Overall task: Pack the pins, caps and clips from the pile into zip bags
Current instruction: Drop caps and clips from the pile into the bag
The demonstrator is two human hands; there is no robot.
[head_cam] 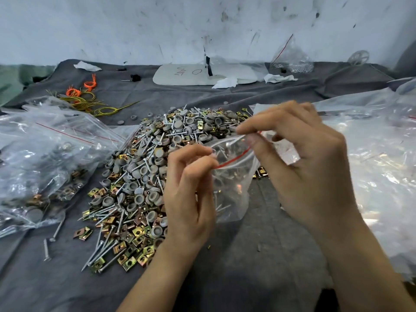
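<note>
Since the zip bag [231,176] already has pins inside, both hands pinch its red-lined mouth, probably to seal it. Left hand [191,188] and right hand [299,158] each keep a closed grip on the strip, holding it above the pile [144,172] on the worktop [258,255].

The zip bag [231,176] between my fingers [202,154] is clear, glossy plastic; pins [105,246] are shiny metal. Caps [108,200] look matt grey; the cloth [258,255] is soft, dull.

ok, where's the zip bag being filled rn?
Centre-right of the head view: zip bag pinched at its red-striped top between left hand and right hand, over the pile's right edge.
</note>
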